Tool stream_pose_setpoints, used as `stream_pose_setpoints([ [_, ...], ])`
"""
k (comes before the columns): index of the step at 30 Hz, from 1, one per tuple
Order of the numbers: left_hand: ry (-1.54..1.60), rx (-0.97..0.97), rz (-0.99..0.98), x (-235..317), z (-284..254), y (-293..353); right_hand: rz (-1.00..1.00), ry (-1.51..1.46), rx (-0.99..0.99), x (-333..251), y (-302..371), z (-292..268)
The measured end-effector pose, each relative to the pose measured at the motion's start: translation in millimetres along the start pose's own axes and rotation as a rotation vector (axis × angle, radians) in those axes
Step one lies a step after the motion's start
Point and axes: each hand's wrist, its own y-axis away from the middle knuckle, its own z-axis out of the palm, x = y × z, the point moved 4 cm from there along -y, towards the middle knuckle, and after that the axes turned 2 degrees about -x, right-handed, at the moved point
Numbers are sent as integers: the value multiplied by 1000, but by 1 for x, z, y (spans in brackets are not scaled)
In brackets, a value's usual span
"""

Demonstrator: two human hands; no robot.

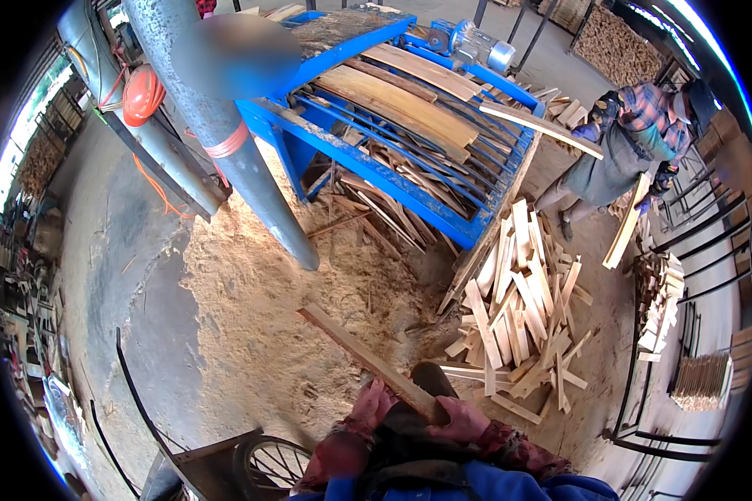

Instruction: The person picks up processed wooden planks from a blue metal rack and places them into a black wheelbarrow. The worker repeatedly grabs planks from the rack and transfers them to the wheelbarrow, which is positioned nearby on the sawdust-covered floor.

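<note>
A long narrow wooden board, rough and brown along one edge, lies slantwise in front of my body, its far end up and to the left. My left hand is closed around it from the left side, below its middle. Close to the board's near end, my right hand grips it from the right. Part of the fingers of both hands is hidden. To the right of the board lies a loose heap of pale cut wood pieces on the ground.
Ahead stands a blue roller-table machine carrying wide planks. A thick grey pipe slants down near sawdust. At right, a person in a plaid shirt holds two boards. A spoked wheel sits at lower left.
</note>
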Motion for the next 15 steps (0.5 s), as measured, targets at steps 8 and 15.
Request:
stream_pose_setpoints([
  [8, 36, 61, -2, 59, 90, -62, -2, 21, 190, -29, -45, -44],
  [15, -223, 106, 187, 148, 177, -149, -137, -117, 472, 23, -161, -164],
])
